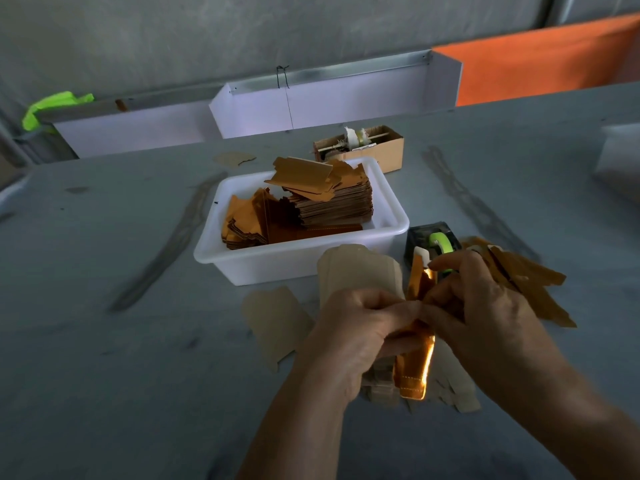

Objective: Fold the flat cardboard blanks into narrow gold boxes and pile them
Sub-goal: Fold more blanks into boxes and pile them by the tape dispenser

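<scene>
Both bare forearms reach in from the lower edge of the view and converge above the grey table surface [104,375], the left forearm rising from bottom centre, the right from the bottom right corner. The left hand [349,334] shows its back, fingers curled inward, its thumb and fingertips pinching the near side of the narrow, shiny gold cardboard box [415,368]. The right hand [485,313] sits just right of that box, also back up, its fingers bent and pinching the box's upper part. The fingertips of both hands meet at the box's middle, touching one another.
</scene>
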Motion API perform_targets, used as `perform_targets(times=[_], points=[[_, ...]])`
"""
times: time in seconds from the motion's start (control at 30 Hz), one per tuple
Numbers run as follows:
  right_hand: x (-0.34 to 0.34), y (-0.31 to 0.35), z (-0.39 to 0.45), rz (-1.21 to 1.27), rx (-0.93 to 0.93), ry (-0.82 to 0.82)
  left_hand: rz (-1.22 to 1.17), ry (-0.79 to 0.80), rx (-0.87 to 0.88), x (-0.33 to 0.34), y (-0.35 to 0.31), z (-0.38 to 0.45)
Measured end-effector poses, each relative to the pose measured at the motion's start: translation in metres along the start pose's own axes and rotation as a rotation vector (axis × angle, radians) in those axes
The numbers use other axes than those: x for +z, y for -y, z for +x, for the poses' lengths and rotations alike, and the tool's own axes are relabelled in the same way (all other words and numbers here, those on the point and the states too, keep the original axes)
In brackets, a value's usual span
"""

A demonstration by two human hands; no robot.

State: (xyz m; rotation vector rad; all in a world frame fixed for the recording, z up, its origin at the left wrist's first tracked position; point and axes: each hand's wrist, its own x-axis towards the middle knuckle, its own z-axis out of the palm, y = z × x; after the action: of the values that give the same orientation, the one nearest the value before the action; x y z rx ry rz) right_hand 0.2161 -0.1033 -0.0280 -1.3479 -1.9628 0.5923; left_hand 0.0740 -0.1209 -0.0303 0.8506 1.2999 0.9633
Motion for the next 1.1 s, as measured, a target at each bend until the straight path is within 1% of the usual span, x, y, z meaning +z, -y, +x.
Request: perform_targets(times=[0.13,0.27,0.47,0.53,0.6,0.63,0.77,0.87,0.9,0.93,0.97,1.0,1.03,1.07,1.1], points=[[0.001,-0.001,0.000,-0.023,0.031,-0.015,0.075,-0.057,0.035,0.004,0.002,0.001],[0.003,0.002,-0.003,-0.095,0.039,-0.070,0.136,-0.087,0.092,0.007,0.005,0.000],[0.006,0.008,-0.008,-0.247,0.070,-0.073,0.143,-0.106,0.137,0.008,0.008,-0.004],[0.006,0.009,-0.008,-0.364,0.036,-0.107,0.127,-0.108,0.137,0.007,0.009,-0.004],[0.004,0.006,-0.007,-0.425,0.069,-0.130,0.087,-0.104,0.126,0.004,0.009,-0.004],[0.003,0.002,-0.006,-0.379,0.117,-0.104,0.067,-0.094,0.121,0.003,0.009,-0.005],[0.008,-0.014,-0.007,0.150,0.236,0.017,0.035,-0.055,0.114,0.004,0.007,-0.005],[0.009,-0.018,-0.005,0.515,0.290,-0.055,-0.072,-0.017,0.095,0.006,0.002,-0.005],[0.004,-0.022,-0.002,0.591,0.317,-0.115,-0.124,-0.013,0.106,0.005,-0.001,-0.006],[-0.004,-0.028,0.002,0.603,0.332,-0.197,-0.168,-0.026,0.134,0.004,-0.004,-0.007],[-0.013,-0.036,0.008,0.543,0.336,-0.281,-0.184,-0.062,0.185,0.001,-0.006,-0.009],[-0.022,-0.047,0.014,0.437,0.332,-0.353,-0.133,-0.141,0.258,-0.002,-0.008,-0.010],[-0.031,-0.059,0.021,0.305,0.336,-0.403,0.007,-0.275,0.340,-0.007,-0.008,-0.010],[-0.036,-0.071,0.027,0.157,0.355,-0.424,0.230,-0.439,0.399,-0.012,-0.008,-0.009],[-0.040,-0.082,0.032,0.021,0.390,-0.411,0.486,-0.573,0.412,-0.016,-0.009,-0.008]])
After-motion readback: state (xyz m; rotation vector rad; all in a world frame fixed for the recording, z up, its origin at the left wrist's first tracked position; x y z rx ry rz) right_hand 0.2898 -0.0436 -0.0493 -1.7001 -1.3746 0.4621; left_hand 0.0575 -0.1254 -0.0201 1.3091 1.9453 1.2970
